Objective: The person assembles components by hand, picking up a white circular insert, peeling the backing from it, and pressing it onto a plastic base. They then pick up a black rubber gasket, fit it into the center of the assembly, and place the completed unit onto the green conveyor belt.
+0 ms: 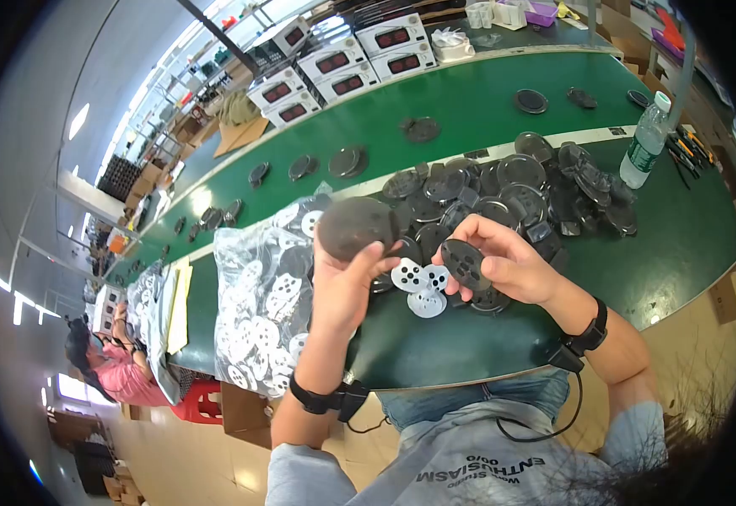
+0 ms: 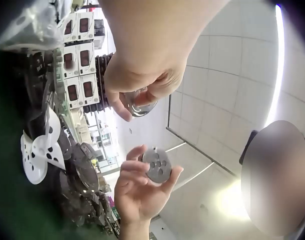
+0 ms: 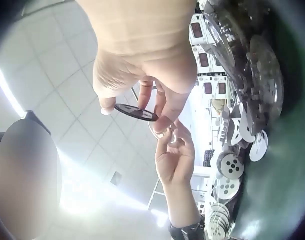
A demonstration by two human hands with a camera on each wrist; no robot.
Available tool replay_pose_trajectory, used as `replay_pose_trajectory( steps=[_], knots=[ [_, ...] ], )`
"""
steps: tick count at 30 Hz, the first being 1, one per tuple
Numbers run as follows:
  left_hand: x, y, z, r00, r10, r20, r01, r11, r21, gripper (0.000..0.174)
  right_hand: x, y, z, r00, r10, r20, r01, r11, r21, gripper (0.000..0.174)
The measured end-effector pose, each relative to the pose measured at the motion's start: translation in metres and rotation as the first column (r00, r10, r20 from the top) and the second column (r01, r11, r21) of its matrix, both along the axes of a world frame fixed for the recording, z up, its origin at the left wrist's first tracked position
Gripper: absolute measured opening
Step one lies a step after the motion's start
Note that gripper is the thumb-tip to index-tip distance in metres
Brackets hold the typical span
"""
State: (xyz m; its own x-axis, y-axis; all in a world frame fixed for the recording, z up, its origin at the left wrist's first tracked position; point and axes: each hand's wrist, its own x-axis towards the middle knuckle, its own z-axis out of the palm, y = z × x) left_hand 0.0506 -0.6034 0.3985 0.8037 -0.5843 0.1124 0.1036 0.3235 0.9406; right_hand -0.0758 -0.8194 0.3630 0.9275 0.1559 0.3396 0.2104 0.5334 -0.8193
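My left hand (image 1: 340, 291) grips a dark round shell-like part (image 1: 353, 228), thumb across its lower edge. In the left wrist view, the same part (image 2: 142, 109) looks glossy and partly see-through under the fingers. Between thumb and fingers, my right hand (image 1: 518, 263) pinches a dark disc (image 1: 462, 264) with several holes. The right wrist view shows that disc (image 3: 136, 112) almost edge-on. Both hands are raised over the table edge, close together. Just below and between them lie a few white discs (image 1: 427, 303) with dark holes, overlapping on the green table (image 1: 461, 354).
A heap of dark round parts (image 1: 520, 173) lies beyond the hands. Left of them is a clear plastic bag (image 1: 258, 312) of white holed discs. A water bottle (image 1: 644, 143) stands at right. Spaced dark parts (image 1: 347, 162) line the green belt; stacked boxes (image 1: 334, 72) sit behind. Another person (image 1: 136, 367) sits left.
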Motion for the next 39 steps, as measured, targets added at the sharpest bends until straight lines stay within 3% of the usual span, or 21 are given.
replay_pose_trajectory(
  steps=[3,6,9,10,15,17,21,22,26,29,33,35,39],
  knots=[
    [-0.012,-0.003,-0.017,0.995,-0.045,-0.087,0.044,0.999,-0.006,0.037,0.004,0.012,0.000,1.000,-0.024,0.003,0.024,0.999,0.045,0.037],
    [-0.013,-0.015,-0.025,0.962,-0.137,-0.236,0.100,0.982,-0.162,0.035,0.009,0.012,-0.003,0.996,-0.093,-0.011,0.093,0.995,0.024,0.036],
    [-0.006,-0.025,-0.035,0.963,-0.178,-0.201,0.147,0.976,-0.164,0.042,0.017,0.012,0.000,0.980,-0.197,-0.039,0.198,0.980,0.020,0.033],
    [-0.007,-0.030,-0.033,0.966,-0.123,-0.228,0.092,0.986,-0.140,0.041,0.019,0.011,0.002,0.967,-0.246,-0.060,0.247,0.969,0.012,0.031],
    [0.004,-0.035,-0.050,0.963,-0.160,-0.217,0.132,0.982,-0.139,0.032,0.033,0.001,-0.005,0.938,-0.345,-0.027,0.340,0.934,-0.111,0.032],
    [0.001,-0.036,-0.057,0.983,-0.101,-0.154,0.089,0.992,-0.086,0.033,0.030,0.001,-0.015,0.927,-0.373,-0.034,0.365,0.920,-0.141,0.034],
    [-0.010,-0.039,-0.055,0.987,0.006,-0.163,-0.028,0.991,-0.132,0.057,0.021,0.003,-0.016,0.927,-0.365,-0.090,0.348,0.924,-0.156,0.038],
    [-0.008,-0.035,-0.057,0.989,-0.040,-0.143,0.022,0.992,-0.121,0.055,0.019,0.005,-0.014,0.935,-0.337,-0.114,0.322,0.938,-0.127,0.038],
    [-0.011,-0.037,-0.054,0.942,-0.027,-0.333,-0.072,0.956,-0.283,0.035,0.017,0.011,-0.015,0.951,-0.280,-0.128,0.272,0.959,-0.078,0.039],
    [-0.008,-0.033,-0.067,0.966,0.106,-0.235,-0.160,0.961,-0.225,0.028,0.017,0.017,-0.021,0.960,-0.246,-0.137,0.238,0.969,-0.067,0.038],
    [-0.002,-0.028,-0.063,0.948,0.176,-0.266,-0.243,0.938,-0.246,0.011,0.019,0.025,-0.029,0.949,-0.256,-0.183,0.253,0.967,-0.037,0.034],
    [0.002,-0.026,-0.065,0.942,0.168,-0.292,-0.252,0.927,-0.278,0.020,0.021,0.025,-0.034,0.940,-0.260,-0.222,0.275,0.961,0.039,0.033],
    [0.003,-0.025,-0.068,0.947,0.185,-0.261,-0.254,0.932,-0.259,0.050,0.022,0.022,-0.033,0.954,-0.280,-0.106,0.280,0.960,-0.007,0.032]
  ],
)
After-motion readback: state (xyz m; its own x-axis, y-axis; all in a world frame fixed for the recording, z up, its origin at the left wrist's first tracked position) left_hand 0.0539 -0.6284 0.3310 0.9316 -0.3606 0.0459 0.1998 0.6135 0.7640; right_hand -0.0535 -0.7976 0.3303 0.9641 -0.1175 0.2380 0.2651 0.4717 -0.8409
